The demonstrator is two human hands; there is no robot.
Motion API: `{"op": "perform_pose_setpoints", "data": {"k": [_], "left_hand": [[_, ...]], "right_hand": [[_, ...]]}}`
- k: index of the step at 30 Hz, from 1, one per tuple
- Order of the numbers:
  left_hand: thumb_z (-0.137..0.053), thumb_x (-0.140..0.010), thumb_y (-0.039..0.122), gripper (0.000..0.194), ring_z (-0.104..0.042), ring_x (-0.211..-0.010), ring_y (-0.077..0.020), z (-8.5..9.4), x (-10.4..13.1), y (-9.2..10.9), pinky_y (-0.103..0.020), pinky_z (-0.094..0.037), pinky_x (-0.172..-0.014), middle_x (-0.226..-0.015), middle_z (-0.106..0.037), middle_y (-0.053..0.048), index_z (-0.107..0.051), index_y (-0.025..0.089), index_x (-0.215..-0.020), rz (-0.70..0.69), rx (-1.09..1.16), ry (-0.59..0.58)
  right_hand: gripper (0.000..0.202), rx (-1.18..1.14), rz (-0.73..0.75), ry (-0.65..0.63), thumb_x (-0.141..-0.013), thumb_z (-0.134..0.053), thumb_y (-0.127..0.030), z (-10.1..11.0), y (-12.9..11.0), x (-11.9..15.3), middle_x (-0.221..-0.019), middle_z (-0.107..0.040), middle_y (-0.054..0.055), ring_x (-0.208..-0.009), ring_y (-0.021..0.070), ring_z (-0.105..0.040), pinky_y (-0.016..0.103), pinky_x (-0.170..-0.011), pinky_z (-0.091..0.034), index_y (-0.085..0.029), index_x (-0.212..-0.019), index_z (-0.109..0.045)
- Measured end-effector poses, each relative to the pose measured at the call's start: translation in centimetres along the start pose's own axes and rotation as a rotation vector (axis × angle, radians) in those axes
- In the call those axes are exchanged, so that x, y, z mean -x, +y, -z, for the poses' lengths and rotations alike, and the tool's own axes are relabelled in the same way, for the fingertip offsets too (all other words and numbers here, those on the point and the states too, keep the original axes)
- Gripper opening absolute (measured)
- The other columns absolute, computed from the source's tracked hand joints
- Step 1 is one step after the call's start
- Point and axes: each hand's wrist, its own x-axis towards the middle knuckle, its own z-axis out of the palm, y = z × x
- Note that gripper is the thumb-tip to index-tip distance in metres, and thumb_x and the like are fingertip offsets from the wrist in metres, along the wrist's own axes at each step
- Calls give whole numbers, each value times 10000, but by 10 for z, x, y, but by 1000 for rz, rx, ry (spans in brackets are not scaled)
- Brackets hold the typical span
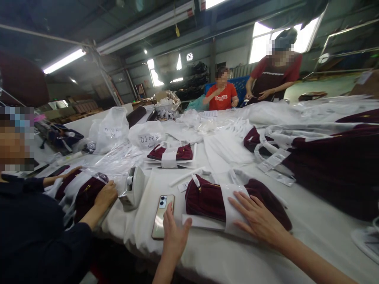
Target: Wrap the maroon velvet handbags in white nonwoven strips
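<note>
A maroon handbag (206,197) with a gold zip lies in front of me, a white wrap (232,203) around its middle. My right hand (253,215) rests on the wrap and the bag's right part, fingers spread. Just left of the bag is my left hand (174,236), fingers apart with nothing in them, close to a white sheet edge (204,222) under the bag. Partly behind its fingertips lies a gold smartphone (159,221), camera side up. A white tag (182,187) sits at the bag's left end.
Another wrapped maroon bag (180,153) lies farther back. More maroon bags (334,169) are piled at right. A tape dispenser (132,187) stands near the phone. At left, a co-worker's hand (106,195) touches a bag in plastic. Two people (222,96) are across the table.
</note>
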Motion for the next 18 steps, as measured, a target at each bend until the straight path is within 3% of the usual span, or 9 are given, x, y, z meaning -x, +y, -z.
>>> {"op": "perform_pose_setpoints", "data": {"k": [3, 7, 13, 18], "left_hand": [[-626, -855, 473, 862, -270, -1457, -319, -7, -6, 5, -531, -343, -1143, -1551, -239, -203, -153, 214, -1528, -146, -20, -179], [-542, -919, 314, 613, -242, -1479, -295, -21, -8, 1, -516, -331, -1159, -1586, -200, -119, -327, 318, -1493, -207, -102, -308], [-552, -902, 274, 603, -375, -1409, -309, -33, -8, -23, -537, -413, -1094, -1516, -346, -130, -377, 330, -1476, -254, -144, -302], [-540, -934, 348, 545, -376, -1401, -311, -27, -6, -5, -524, -414, -1088, -1531, -332, -133, -412, 302, -1461, -292, -247, -182]], "right_hand": [[612, 59, -4, 56, -906, -557, -474, 14, -9, 0, -1443, -491, 186, -1300, 347, -489, 544, -1031, -375, -208, -1448, -461], [613, 121, -31, 58, -868, -597, -410, 22, -23, 7, -1467, -467, 175, -1324, 357, -458, 566, -1058, -329, -230, -1441, -472], [535, 86, -114, 36, -902, -573, -429, 8, -35, 19, -1449, -503, 132, -1283, 340, -505, 532, -1002, -406, -269, -1409, -509], [629, -151, -163, -15, -968, -477, -375, 28, -23, 19, -1480, -468, 123, -1334, 283, -472, 486, -1042, -446, -231, -1546, -276]]}}
